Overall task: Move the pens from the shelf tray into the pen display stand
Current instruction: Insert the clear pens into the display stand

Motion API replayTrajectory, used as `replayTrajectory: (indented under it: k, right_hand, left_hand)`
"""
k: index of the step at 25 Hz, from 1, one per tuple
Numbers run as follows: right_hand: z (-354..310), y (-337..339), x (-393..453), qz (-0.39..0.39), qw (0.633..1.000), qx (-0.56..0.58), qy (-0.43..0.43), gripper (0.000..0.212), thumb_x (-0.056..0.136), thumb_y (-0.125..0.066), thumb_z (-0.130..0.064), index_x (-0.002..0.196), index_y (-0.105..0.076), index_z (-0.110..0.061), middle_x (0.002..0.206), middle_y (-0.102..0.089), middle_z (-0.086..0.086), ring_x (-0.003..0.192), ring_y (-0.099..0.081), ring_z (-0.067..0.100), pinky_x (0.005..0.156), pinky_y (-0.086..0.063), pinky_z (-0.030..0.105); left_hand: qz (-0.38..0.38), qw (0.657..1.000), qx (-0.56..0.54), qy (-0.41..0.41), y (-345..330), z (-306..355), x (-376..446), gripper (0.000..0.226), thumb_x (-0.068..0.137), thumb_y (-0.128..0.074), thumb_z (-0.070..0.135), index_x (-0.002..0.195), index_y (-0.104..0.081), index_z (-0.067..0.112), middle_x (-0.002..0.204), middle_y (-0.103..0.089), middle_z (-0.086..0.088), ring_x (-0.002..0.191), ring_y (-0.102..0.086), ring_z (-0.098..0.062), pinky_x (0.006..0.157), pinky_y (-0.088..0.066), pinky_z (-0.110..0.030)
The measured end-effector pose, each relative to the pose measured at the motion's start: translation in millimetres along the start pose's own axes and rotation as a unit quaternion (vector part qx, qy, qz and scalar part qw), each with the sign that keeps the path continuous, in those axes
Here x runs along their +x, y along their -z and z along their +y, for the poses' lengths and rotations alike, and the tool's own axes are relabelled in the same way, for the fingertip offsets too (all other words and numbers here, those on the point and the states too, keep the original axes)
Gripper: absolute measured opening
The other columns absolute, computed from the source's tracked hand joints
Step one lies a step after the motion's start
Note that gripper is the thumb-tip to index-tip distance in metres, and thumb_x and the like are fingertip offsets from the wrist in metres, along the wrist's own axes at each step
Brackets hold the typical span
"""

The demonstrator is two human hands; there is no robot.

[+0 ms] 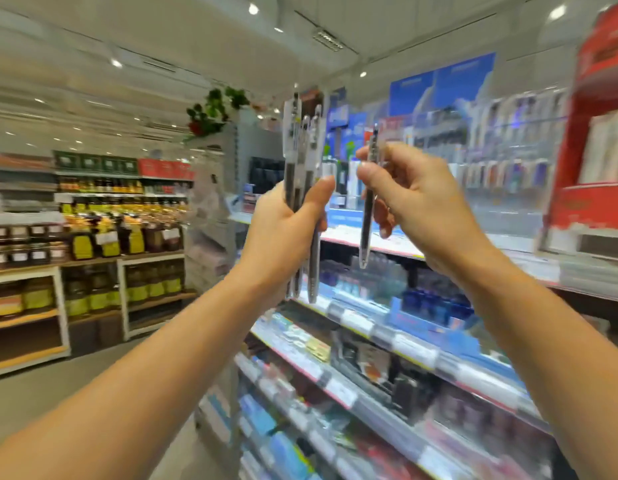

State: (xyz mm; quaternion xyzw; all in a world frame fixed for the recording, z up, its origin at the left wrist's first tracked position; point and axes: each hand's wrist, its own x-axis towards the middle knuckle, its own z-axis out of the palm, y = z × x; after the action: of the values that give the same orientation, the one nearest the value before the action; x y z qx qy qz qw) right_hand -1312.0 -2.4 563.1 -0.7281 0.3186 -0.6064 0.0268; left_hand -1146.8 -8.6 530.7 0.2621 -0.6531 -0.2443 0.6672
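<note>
Bundle of slim clear-barrelled plastic pens (302, 188) gripped mid-barrel in closed left hand (287, 226), raised before the shelves; single clear pen (368, 199) pinched upright by right hand (415, 202). Judged light, stiff, slippery; best held mid-barrel.

Two bare forearms enter from the lower corners. No sleeves are visible. The left hand (287, 220) and right hand (415, 199) wear no gloves. Any ring is too blurred to tell.

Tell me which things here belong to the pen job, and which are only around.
For the job:
- bundle of pens in left hand
- single pen in right hand

Only around:
- bottles
- red display
- plant
</note>
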Motion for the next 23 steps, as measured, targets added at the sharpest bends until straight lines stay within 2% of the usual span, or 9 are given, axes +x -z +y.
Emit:
replayTrajectory:
  k: [3, 7, 11, 13, 16, 21, 23]
  right_hand:
    - [22.0, -78.2, 22.9, -0.026, 1.000, -0.003, -0.004, 0.013, 0.099, -0.062, -0.022, 0.106, -0.067, -0.012, 0.065, -0.056, 0.014, 0.046, -0.055, 0.026, 0.043, -0.049, 0.038]
    - [57.1, -156.8, 56.2, -0.033, 0.999, -0.006, 0.004, 0.015, 0.099, -0.062, -0.024, 0.105, -0.067, -0.011, 0.064, -0.057, 0.014, 0.050, -0.053, 0.025, 0.050, -0.052, 0.050]
    - [108.0, -221.4, 102.3, -0.034, 0.999, -0.029, 0.007, 0.028, 0.101, -0.057, -0.027, 0.101, -0.063, 0.000, 0.071, -0.059, 0.023, 0.063, -0.055, 0.041, 0.064, -0.049, 0.059]
    - [137.3, -252.1, 129.8, -0.030, 0.999, -0.029, -0.002, 0.029, 0.102, -0.055, -0.028, 0.101, -0.062, 0.001, 0.076, -0.062, 0.026, 0.067, -0.056, 0.044, 0.066, -0.048, 0.061]
    - [181.1, -297.9, 175.3, -0.026, 0.999, -0.031, -0.009, 0.025, 0.102, -0.056, -0.027, 0.102, -0.063, -0.003, 0.077, -0.063, 0.023, 0.066, -0.055, 0.039, 0.066, -0.050, 0.057]
    - [244.6, -373.6, 235.0, -0.033, 0.997, -0.062, -0.028, 0.017, 0.096, -0.064, -0.026, 0.103, -0.065, -0.011, 0.079, -0.064, 0.020, 0.057, -0.052, 0.023, 0.060, -0.049, 0.044]
    - [267.6, -401.7, 251.9, -0.041, 0.996, -0.065, -0.044, 0.013, 0.095, -0.067, -0.027, 0.101, -0.063, -0.016, 0.075, -0.065, 0.017, 0.046, -0.051, 0.012, 0.050, -0.045, 0.032]
  left_hand:
    - [0.022, 0.999, 0.024, 0.018, 60.7, -37.4, 22.7, 0.036, 0.099, -0.060, 0.038, 0.078, -0.059, 0.008, 0.063, -0.054, -0.003, 0.059, -0.047, -0.016, 0.064, -0.038, -0.033]
    - [0.042, 0.996, 0.080, 0.015, 110.6, -89.9, 61.7, 0.039, 0.099, -0.058, 0.042, 0.075, -0.060, 0.011, 0.062, -0.056, 0.000, 0.057, -0.048, -0.014, 0.062, -0.038, -0.032]
    - [0.041, 0.996, 0.079, 0.026, 143.3, -155.4, 115.2, 0.037, 0.099, -0.058, 0.043, 0.095, -0.067, 0.006, 0.070, -0.061, -0.002, 0.066, -0.052, -0.017, 0.071, -0.047, -0.043]
    - [0.039, 0.995, 0.090, 0.021, 158.4, -188.9, 149.2, 0.039, 0.099, -0.058, 0.043, 0.099, -0.067, 0.004, 0.070, -0.061, -0.002, 0.065, -0.053, -0.015, 0.073, -0.049, -0.041]
    - [0.031, 0.993, 0.113, 0.016, 184.9, -237.1, 209.1, 0.043, 0.099, -0.056, 0.045, 0.099, -0.067, 0.004, 0.069, -0.061, 0.001, 0.060, -0.054, -0.008, 0.065, -0.048, -0.030]
    - [0.041, 0.993, 0.111, 0.021, 233.9, -321.9, 292.6, 0.040, 0.097, -0.058, 0.046, 0.075, -0.067, 0.014, 0.062, -0.065, 0.007, 0.061, -0.058, -0.011, 0.070, -0.045, -0.036]
    - [0.047, 0.993, 0.108, 0.026, 252.5, -355.2, 319.6, 0.041, 0.097, -0.058, 0.046, 0.077, -0.069, 0.012, 0.061, -0.066, 0.006, 0.061, -0.059, -0.012, 0.069, -0.045, -0.036]
